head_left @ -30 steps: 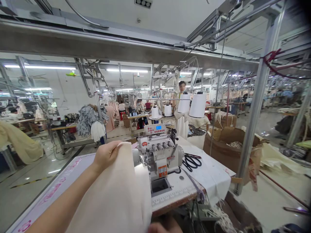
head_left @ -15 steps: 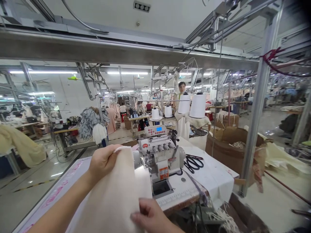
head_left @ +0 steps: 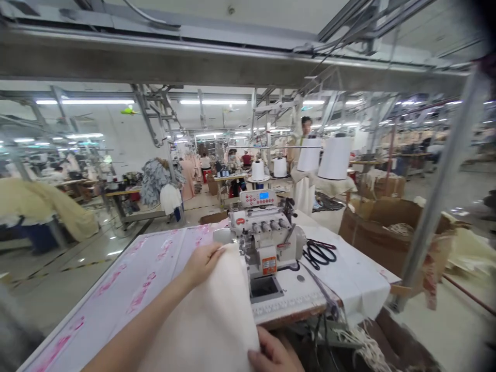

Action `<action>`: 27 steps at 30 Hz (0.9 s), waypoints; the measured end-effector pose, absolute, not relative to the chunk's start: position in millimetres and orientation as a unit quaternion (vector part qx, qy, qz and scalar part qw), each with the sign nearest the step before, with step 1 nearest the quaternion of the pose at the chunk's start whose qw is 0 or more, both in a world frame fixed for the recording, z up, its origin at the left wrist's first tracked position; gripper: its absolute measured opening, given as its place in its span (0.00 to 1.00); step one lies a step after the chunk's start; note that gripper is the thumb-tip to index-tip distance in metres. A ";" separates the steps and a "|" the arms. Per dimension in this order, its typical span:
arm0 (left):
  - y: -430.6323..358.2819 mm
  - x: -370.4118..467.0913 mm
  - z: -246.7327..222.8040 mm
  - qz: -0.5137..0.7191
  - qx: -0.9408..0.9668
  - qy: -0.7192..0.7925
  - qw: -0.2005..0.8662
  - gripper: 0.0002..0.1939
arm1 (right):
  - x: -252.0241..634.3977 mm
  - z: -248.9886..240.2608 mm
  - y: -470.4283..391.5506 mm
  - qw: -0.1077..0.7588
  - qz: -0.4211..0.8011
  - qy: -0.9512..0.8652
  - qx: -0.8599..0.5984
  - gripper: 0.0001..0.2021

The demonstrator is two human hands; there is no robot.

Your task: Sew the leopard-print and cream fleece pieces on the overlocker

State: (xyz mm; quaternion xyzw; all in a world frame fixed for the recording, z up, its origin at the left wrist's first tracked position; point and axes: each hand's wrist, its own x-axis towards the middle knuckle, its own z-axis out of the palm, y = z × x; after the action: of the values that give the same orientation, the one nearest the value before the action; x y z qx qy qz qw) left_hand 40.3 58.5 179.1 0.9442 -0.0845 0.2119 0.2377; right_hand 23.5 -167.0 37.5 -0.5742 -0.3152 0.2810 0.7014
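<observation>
A cream fabric piece (head_left: 209, 315) hangs between my two hands in front of a white overlock sewing machine (head_left: 267, 232). The upper corner of the cloth is pinched in my left hand (head_left: 203, 263), just left of the machine's needle area. My right hand (head_left: 275, 351) grips the cloth's right edge at the bottom of the view, between thumb and fingers. The machine has a small blue display and an orange label. Black-handled scissors (head_left: 320, 253) lie on the table to its right.
A table cover with pink print (head_left: 147, 274) spreads to the left. White thread cones (head_left: 334, 157) stand behind the machine. A large cardboard box (head_left: 372, 227) and a metal post (head_left: 437, 191) are at the right. A person (head_left: 304, 134) is in the background.
My left hand has lowered the fabric's upper corner and moved it right, closer to the machine's needle area. My right hand has moved right and down, still on the cloth. The view has shifted.
</observation>
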 end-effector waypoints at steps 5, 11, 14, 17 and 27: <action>53.4 39.0 179.6 0.190 0.932 -0.075 0.300 0.16 | 21.0 34.6 -144.8 0.755 0.320 -0.306 -0.483 0.24; 50.6 47.0 169.5 0.165 0.925 -0.005 0.342 0.13 | 33.7 37.3 -155.9 0.639 0.151 -0.338 -0.674 0.18; 49.3 63.2 159.8 0.151 0.930 0.004 0.335 0.11 | 47.9 39.9 -156.7 0.602 0.046 -0.337 -0.723 0.12; 48.7 77.5 151.2 0.139 0.936 0.011 0.323 0.09 | 56.3 34.0 -148.8 0.598 0.065 -0.344 -0.721 0.10; 38.3 67.4 143.9 0.117 0.957 -0.009 0.264 0.08 | 34.1 -1.9 -136.0 0.632 0.169 -0.383 -0.652 0.16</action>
State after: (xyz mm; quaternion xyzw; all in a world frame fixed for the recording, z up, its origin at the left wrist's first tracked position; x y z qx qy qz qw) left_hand 67.4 38.3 143.9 0.9574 -0.0086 0.1172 0.2639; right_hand 34.1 -136.0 -1.9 -0.6518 -0.3832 0.1694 0.6322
